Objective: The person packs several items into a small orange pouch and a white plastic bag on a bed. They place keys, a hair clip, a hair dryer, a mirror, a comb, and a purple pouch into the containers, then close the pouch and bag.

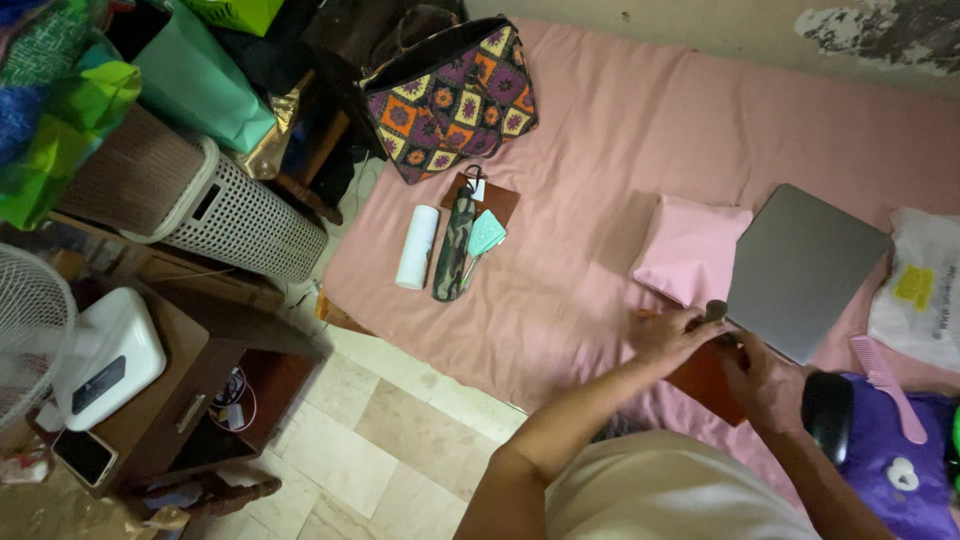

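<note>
Left hand [672, 340]: fingers curled, fingertips pinching a small dark object [716, 310], perhaps a cap or knob, too blurred to name, at the near corner of the grey laptop [805, 268].
Right hand [762, 378]: fingers bent, resting on a reddish-brown flat item [704, 385] at the bed's near edge, just below the small dark object; grip hidden, cannot tell whether closed on anything.
Grey laptop: lid shut, lying on the pink bedsheet [590, 160], overlapping a small pink pillow [688, 247] to its left.
Centre of sheet, well apart from both hands: white roll [417, 246], folded camouflage umbrella [453, 250], teal fold-out item [486, 232], brown flat board [492, 196] beneath them.
Head of bed: patchwork crochet bag [455, 98], upright against dark clutter.
Right edge: white plastic bag [922, 290], pink comb [885, 378] on purple fabric [900, 455], black rounded object [828, 415] beside the right wrist.
Floor side: white lattice laundry basket [215, 205], wooden bedside cabinet [195, 400], white box-shaped device [110, 358], phone [84, 456], white fan guard [28, 325].
</note>
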